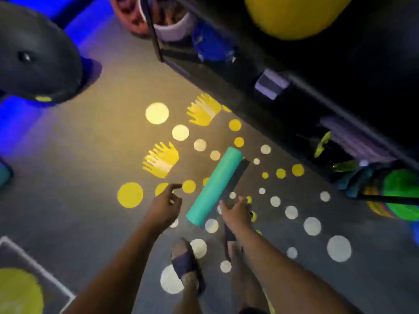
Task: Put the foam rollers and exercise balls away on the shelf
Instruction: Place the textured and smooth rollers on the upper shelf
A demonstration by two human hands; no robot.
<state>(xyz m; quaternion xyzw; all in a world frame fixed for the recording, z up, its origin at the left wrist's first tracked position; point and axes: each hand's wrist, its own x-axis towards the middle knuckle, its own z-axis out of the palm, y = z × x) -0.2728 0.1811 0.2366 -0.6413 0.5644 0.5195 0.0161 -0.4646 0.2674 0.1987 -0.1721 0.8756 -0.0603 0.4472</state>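
Note:
A teal foam roller (215,186) lies on the grey floor, angled from lower left to upper right. My left hand (166,203) hovers just left of its near end, fingers apart and holding nothing. On the other side of that near end, my right hand (237,211) is also open and empty. A big black exercise ball (34,55) rests on the floor at the far left. A yellow exercise ball (292,14) sits on the dark shelf (306,87) at the top right.
The floor carries painted yellow and white dots and yellow handprints (161,159). My sandalled feet (186,264) stand just behind the roller. The shelf's lower level holds a green disc stack (399,196), a blue item (210,44) and a white pot (172,26). A yellow circle (18,291) marks the bottom left.

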